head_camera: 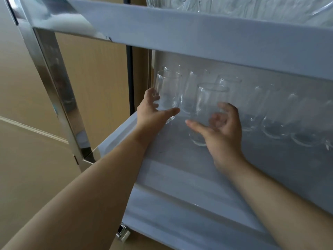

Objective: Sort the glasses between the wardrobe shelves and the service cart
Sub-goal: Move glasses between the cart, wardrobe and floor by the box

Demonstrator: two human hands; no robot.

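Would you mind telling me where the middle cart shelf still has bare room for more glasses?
The front strip of the middle shelf, between its near edge and the row of glasses, is bare. The back is crowded, with glasses from the left corner rightward. The left hand and right hand each reach around a glass there.
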